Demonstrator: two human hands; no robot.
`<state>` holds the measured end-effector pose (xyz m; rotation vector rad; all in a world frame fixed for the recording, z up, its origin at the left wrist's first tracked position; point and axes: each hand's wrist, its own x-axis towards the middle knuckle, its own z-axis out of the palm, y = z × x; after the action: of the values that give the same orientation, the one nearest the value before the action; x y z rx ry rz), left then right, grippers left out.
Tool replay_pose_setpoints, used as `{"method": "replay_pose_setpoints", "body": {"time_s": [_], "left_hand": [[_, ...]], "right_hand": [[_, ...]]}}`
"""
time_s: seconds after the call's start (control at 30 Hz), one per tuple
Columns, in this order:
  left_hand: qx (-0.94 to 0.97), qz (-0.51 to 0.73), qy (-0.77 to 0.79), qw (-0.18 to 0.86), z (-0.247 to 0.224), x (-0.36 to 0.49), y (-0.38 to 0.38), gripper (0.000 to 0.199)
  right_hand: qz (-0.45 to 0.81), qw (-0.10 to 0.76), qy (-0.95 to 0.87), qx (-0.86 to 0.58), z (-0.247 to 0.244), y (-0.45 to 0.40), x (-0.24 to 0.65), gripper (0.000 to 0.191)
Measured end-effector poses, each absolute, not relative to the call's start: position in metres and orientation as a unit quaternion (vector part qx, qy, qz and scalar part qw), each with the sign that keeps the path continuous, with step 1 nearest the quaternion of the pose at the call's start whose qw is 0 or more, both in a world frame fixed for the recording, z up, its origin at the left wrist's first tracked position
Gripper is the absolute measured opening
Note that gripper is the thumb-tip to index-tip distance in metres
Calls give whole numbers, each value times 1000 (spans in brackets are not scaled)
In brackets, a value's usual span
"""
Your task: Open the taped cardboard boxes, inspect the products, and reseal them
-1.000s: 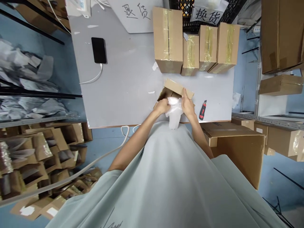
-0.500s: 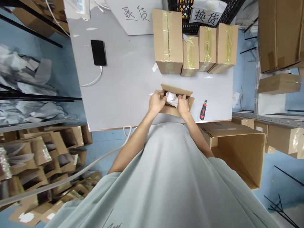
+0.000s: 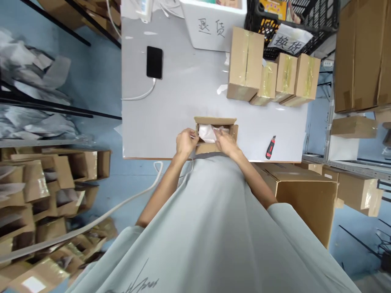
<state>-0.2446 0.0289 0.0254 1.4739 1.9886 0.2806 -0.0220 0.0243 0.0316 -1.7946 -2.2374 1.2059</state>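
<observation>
A small open cardboard box (image 3: 210, 149) sits at the table's near edge, flaps spread. Inside lies a bundle in crumpled white wrapping (image 3: 206, 132); what it wraps is hidden. At the box's left end, my left hand (image 3: 186, 143) has its fingers bent and closed on the cardboard edge. My right hand (image 3: 226, 143) reaches over the near right side, its fingers stretched out on the white wrapping. Off to the right on the table is a red and black utility knife (image 3: 270, 147), touched by neither hand.
Several taped cardboard boxes (image 3: 246, 61) stand at the back right, before a white bin (image 3: 210, 34) and a black crate (image 3: 324, 24). A phone (image 3: 154, 62) on a cable lies back left. A large open carton (image 3: 305, 207) is below the table's right side.
My right hand has shifted from the box's right end onto the white wrapping. My left hand has drawn back to the left edge. The whole view has swung, and the box now sits straighter.
</observation>
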Motion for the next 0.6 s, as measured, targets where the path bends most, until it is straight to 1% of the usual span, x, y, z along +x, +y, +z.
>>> {"method": "replay_pose_setpoints", "body": {"time_s": [0.1,0.17,0.23,0.27,0.33,0.4,0.43,0.5,0.57,0.6], "left_hand": [[541,108,758,347,28,-283,19,18],[521,151,762,353,30,-297,17,23],[477,226,760,379,34,-303,19,25],[444,261,753,410,36,-303,22,34],[378,305,721,495,40,-302,30,62],[331,318,685,565,43,-300,39,80],[318,319,672,588,43,-300,42,84],[300,320,653,617,41,-301,48,86],[283,316,643,638,36,-302,51,82],[276,313,638,647,34,-303,51,76]], "right_hand": [[369,83,-715,-587,47,4,-23,58],[358,134,-681,-625,55,3,-21,62],[347,171,-646,-658,61,13,-20,71],[343,179,-637,-667,63,20,-21,74],[332,176,-633,-677,66,35,-24,76],[314,159,-638,-685,68,44,-29,75],[304,151,-639,-690,69,46,-31,75],[287,143,-637,-701,71,43,-35,72],[276,141,-630,-712,72,34,-38,64],[272,139,-625,-718,73,28,-38,58]]}}
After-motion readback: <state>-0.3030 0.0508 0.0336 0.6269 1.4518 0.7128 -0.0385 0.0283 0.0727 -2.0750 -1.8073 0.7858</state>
